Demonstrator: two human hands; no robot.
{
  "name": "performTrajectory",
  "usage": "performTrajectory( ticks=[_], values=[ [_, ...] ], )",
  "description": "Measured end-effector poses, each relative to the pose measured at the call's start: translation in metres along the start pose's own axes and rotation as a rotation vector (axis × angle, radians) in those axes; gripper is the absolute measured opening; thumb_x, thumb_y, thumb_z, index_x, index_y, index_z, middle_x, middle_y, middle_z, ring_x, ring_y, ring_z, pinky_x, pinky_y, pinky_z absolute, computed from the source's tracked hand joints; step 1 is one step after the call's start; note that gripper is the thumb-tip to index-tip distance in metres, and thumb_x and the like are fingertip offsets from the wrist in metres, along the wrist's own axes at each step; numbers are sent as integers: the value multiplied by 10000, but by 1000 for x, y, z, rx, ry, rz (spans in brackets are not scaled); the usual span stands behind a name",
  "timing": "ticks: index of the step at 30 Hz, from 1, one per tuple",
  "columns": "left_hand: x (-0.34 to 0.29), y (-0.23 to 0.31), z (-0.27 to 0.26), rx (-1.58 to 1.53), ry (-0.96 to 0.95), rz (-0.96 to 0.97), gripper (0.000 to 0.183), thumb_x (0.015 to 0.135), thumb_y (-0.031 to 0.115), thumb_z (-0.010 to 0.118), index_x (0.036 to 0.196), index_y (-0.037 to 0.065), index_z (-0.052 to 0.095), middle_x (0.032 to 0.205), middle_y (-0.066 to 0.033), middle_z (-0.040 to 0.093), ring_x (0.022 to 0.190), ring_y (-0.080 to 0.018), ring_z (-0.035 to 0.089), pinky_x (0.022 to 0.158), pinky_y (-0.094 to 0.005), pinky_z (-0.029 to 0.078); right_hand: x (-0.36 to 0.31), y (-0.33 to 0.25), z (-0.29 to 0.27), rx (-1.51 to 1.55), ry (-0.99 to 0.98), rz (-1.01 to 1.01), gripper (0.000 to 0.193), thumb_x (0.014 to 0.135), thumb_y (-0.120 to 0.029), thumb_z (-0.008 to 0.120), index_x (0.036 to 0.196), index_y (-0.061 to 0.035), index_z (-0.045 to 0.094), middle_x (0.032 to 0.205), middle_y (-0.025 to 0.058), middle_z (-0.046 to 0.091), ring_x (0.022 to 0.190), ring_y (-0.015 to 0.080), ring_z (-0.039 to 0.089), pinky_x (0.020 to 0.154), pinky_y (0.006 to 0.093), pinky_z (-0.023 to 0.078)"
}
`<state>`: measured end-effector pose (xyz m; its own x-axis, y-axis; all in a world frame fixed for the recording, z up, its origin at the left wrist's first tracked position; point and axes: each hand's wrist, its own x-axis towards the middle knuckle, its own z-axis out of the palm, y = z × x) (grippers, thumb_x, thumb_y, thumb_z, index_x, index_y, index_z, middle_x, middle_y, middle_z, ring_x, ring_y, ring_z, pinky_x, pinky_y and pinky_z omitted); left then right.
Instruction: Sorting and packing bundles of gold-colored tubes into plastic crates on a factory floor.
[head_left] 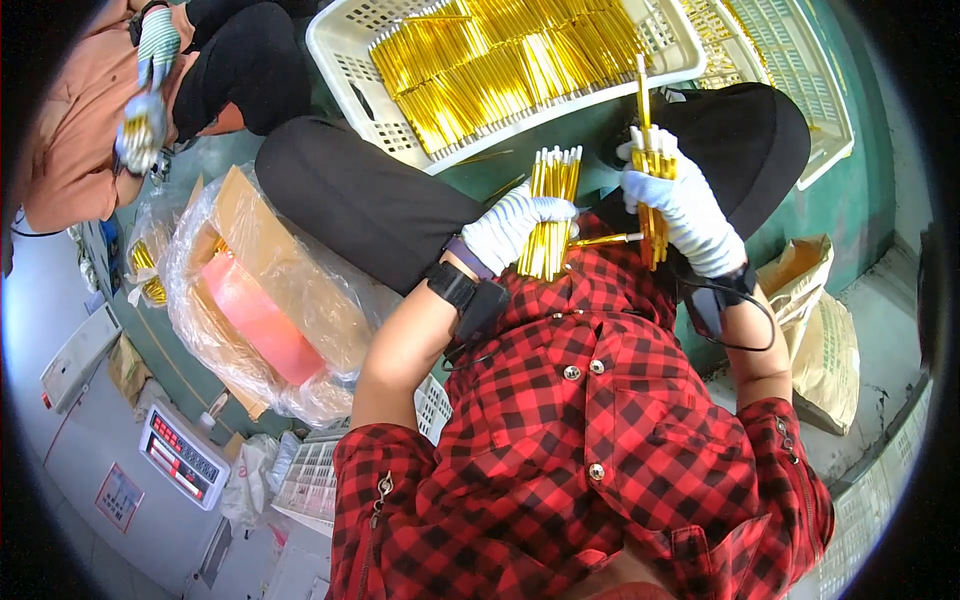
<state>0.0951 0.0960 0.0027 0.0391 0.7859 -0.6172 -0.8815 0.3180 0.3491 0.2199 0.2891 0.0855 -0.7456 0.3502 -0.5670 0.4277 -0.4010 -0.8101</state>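
My left hand (pixel 508 230), in a white striped knit glove, is closed round a bundle of thin gold sticks with white ends (pixel 550 215), held upright above my lap. To its right my right hand (pixel 685 205), gloved alike, grips a smaller bunch of gold sticks (pixel 657 165). One stick (pixel 642 90) in that bunch stands well above the others. Between the two hands a single gold stick (pixel 605 240) lies crosswise, its white end toward my right hand. Whether either hand touches it, I cannot tell.
Ahead, a white plastic basket (pixel 345 75) holds rows of gold sticks; another basket (pixel 825 95) stands to its right. At left is a plastic-lined cardboard box (pixel 240 200) with a pink strip. A co-worker's gloved hands (pixel 145 125), a scale (pixel 182 457) and a paper sack (pixel 825 345) also show.
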Motion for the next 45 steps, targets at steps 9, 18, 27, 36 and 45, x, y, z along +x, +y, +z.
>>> performTrajectory(
  ticks=[9,18,27,36,45],
  values=[
    [-6,-4,0,-4,37,26,341,824,109,669,1136,43,550,932,-77,636,799,-200,650,749,-322,539,-67,13,-14,-221,4,186,296,782,-76,679,1062,-56,585,871,-15,567,794,93,547,735,247,460],
    [-3,-5,-1,-4,-21,41,351,812,117,699,1125,46,557,911,-74,646,801,-206,661,719,-323,561,-26,43,14,-150,-215,159,309,806,-41,666,1109,-50,612,893,-39,595,778,71,529,725,228,444],
    [-14,14,10,-164,-178,220,432,854,126,658,1253,48,509,986,-101,637,868,-229,653,800,-379,564,19,10,28,-10,-201,-168,317,843,-25,675,1143,-29,569,942,14,639,816,94,602,695,249,520],
    [-16,5,0,-65,114,484,419,869,83,649,1265,46,517,1041,-60,630,895,-197,644,765,-336,555,31,22,52,-128,-160,-279,496,807,-10,699,1262,-23,502,1003,-1,593,920,89,548,819,249,470],
    [-19,5,12,-48,142,548,518,834,48,690,1317,59,502,1176,-10,598,1055,-141,570,935,-296,469,32,21,57,181,-167,-218,826,806,82,614,1507,-30,192,1305,52,506,1141,142,510,1002,281,397]
  ],
)
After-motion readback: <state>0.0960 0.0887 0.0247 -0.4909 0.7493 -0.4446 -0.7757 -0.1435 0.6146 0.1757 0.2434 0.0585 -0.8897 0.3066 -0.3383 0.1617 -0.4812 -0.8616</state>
